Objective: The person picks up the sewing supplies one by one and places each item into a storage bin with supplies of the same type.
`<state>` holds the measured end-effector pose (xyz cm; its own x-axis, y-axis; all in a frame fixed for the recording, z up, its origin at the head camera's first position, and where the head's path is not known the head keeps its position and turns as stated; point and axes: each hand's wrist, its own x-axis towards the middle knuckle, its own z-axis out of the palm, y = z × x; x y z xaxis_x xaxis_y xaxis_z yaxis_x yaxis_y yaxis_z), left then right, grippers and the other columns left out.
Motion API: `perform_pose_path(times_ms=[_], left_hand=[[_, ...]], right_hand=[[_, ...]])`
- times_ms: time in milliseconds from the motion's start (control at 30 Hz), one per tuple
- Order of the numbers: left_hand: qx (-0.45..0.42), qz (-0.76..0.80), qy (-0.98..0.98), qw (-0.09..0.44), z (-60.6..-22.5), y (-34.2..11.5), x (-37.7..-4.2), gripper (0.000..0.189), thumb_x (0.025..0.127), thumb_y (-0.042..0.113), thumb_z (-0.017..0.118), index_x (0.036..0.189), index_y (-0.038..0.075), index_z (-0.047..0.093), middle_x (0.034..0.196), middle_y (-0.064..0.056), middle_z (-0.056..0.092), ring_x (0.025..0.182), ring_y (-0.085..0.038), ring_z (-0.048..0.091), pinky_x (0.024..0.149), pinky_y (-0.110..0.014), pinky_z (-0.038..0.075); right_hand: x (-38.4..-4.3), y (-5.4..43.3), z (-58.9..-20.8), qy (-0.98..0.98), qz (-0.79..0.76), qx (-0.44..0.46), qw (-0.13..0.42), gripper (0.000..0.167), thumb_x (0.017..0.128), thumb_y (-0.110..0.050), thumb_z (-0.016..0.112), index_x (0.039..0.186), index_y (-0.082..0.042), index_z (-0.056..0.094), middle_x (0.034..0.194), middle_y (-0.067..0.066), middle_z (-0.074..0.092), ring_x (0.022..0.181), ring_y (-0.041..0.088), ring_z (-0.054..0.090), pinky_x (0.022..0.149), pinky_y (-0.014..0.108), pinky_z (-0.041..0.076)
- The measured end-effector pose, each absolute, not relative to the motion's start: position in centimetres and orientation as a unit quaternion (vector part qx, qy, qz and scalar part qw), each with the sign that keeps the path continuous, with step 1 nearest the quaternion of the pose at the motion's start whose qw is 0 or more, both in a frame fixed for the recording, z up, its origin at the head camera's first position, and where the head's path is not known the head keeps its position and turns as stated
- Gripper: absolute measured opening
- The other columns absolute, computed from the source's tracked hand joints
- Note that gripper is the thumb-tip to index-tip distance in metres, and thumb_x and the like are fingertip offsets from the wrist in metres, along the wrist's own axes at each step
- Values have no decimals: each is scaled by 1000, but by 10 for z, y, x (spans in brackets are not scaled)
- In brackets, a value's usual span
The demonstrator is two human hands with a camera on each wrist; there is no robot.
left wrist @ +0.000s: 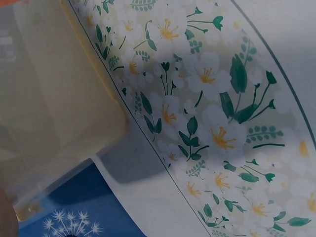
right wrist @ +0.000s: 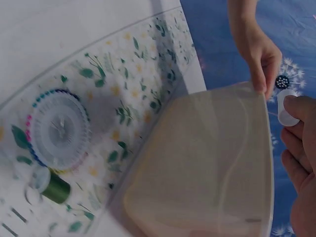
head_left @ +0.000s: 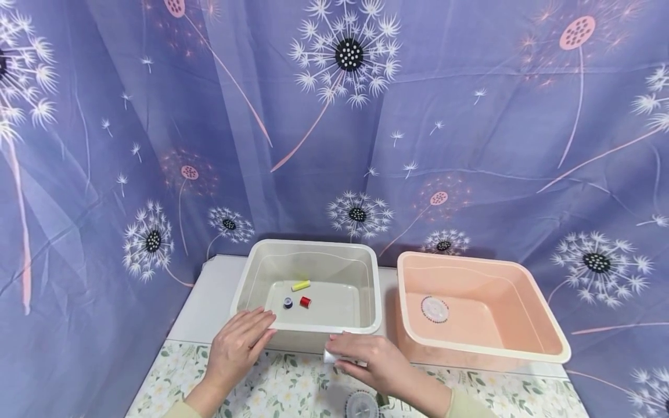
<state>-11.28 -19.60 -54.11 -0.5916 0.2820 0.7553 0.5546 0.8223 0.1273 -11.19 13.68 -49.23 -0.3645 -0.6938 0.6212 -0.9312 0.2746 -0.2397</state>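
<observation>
My right hand [head_left: 376, 357] pinches a white thread spool [right wrist: 286, 109] between thumb and fingers, just outside the front rim of the grey bin [head_left: 313, 245]. My left hand [head_left: 237, 342] is at that bin's front left corner with fingers extended; it seems to touch the rim. Inside the grey bin lie a yellow thread spool [head_left: 301, 285], a red thread spool [head_left: 305, 302] and a small purple spool [head_left: 288, 302]. On the floral mat below my right hand are a wheel of coloured-head pins [right wrist: 59, 131] and a green thread spool [right wrist: 57, 188].
A pink bin [head_left: 514, 264] stands to the right of the grey one, with another pin wheel [head_left: 435, 309] inside. The floral mat [head_left: 292, 383] covers the near part of the white table. A blue dandelion-print curtain [head_left: 292, 116] hangs behind and at the sides.
</observation>
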Motion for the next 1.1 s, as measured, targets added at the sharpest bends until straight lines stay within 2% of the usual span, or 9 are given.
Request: perform_pose_path(times_ms=[67, 167, 367, 600, 733, 800, 867, 1000, 1100], left_hand=[[-244, -179, -867, 395, -542, -196, -114, 55, 113, 54, 46, 114, 13, 84, 113, -3, 82, 105, -26, 79, 110, -39, 54], [-248, -181, -862, 403, -544, -195, -114, 54, 112, 53, 47, 114, 13, 84, 113, -3, 82, 104, -26, 79, 93, -53, 60], [-245, -178, -865, 401, -543, -195, -114, 57, 113, 54, 44, 113, 13, 84, 113, -3, 82, 104, -26, 79, 92, -53, 60], [-224, -182, -892, 348, -540, -196, -109, 62, 112, 58, 40, 116, 13, 83, 116, -3, 81, 111, -26, 77, 103, -50, 58], [-227, -182, -888, 356, -540, -197, -110, 63, 113, 58, 40, 115, 13, 84, 115, -4, 82, 109, -27, 78, 98, -54, 59], [-229, -181, -884, 365, -541, -197, -111, 61, 113, 57, 41, 115, 13, 84, 114, -3, 82, 108, -27, 78, 100, -50, 59], [-233, -181, -879, 374, -541, -197, -111, 57, 113, 55, 44, 115, 13, 84, 114, -3, 82, 107, -26, 78, 108, -42, 55], [-237, -182, -874, 384, -541, -196, -112, 54, 113, 53, 46, 115, 14, 84, 114, -2, 82, 107, -26, 78, 125, -25, 37], [-240, -182, -873, 384, -542, -196, -113, 55, 113, 53, 45, 115, 14, 83, 114, -3, 82, 106, -27, 78, 127, -21, 28]], right_hand=[[-116, 138, -487, -773, 291, 526, 205, 28, 103, -21, 74, 128, -9, 77, 129, 6, 77, 117, 20, 75, 104, 32, 59], [-123, 139, -480, -776, 289, 524, 200, 29, 101, -19, 76, 129, -8, 76, 129, 7, 77, 118, 20, 75, 106, 33, 58], [-137, 139, -467, -770, 282, 536, 202, 32, 100, -14, 77, 131, -7, 75, 129, 9, 77, 118, 23, 75, 106, 37, 59], [-151, 139, -455, -793, 274, 516, 173, 31, 98, -18, 79, 127, -8, 78, 129, 8, 77, 119, 23, 74, 106, 38, 58], [-162, 137, -448, -800, 264, 514, 160, 36, 93, -15, 83, 128, -8, 77, 130, 8, 76, 120, 24, 74, 106, 40, 59], [-168, 135, -446, -801, 261, 515, 157, 38, 92, -14, 83, 128, -7, 77, 130, 9, 76, 119, 24, 74, 106, 40, 59], [-174, 134, -444, -803, 260, 514, 152, 37, 92, -13, 84, 128, -7, 77, 129, 9, 77, 119, 24, 75, 105, 40, 59], [-185, 132, -439, -805, 259, 515, 142, 35, 92, -12, 84, 127, -6, 78, 127, 10, 77, 117, 26, 75, 102, 41, 61], [-193, 131, -434, -805, 257, 517, 133, 35, 93, -11, 83, 127, -5, 77, 127, 13, 77, 117, 28, 75, 101, 42, 62]])
